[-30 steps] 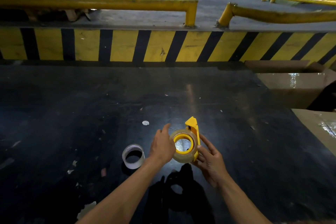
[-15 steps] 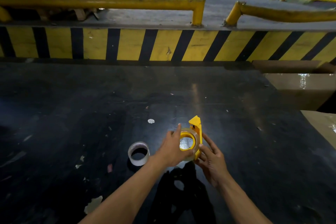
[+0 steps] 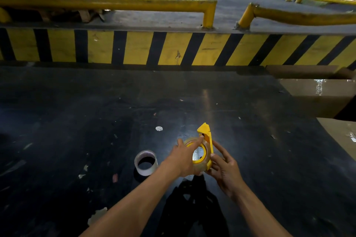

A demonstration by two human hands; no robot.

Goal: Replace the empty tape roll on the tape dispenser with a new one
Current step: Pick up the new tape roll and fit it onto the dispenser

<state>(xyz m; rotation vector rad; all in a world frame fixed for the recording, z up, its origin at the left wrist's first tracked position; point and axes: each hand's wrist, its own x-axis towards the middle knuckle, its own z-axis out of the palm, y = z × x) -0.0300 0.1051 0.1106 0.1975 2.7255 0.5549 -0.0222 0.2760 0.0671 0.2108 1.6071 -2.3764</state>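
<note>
The fingers (image 3: 199, 141) of the left hand (image 3: 183, 159) stretch forward over the new tape roll (image 3: 200, 167). The pointing finger lies across the top of the roll and its tip almost touches the notch under the yellow head. The rest of the hand wraps the left face of the roll and presses on it.

The right hand (image 3: 224, 169) is on the other side. Its fingers are a little spread and lie flat against the back plate of the tape dispenser (image 3: 209, 140), so it steadies it from the right. The roll and the dispenser are squeezed between both hands, just above the dark worktop (image 3: 250, 159). Both hands are equally near; the left one is nearer the tape's loose end, I think.

The roll sits on the yellow hub, with its hole facing left, toward the left palm. The dispenser stands on end. Its long side runs up and away from the person, and its pointed head is at the top, just past the left fingertip.

The empty tape roll (image 3: 145, 162) stands on the worktop just left of the left wrist, not touching it, hole facing up.

I think the next step is to pull the tape end up to the head.
</note>
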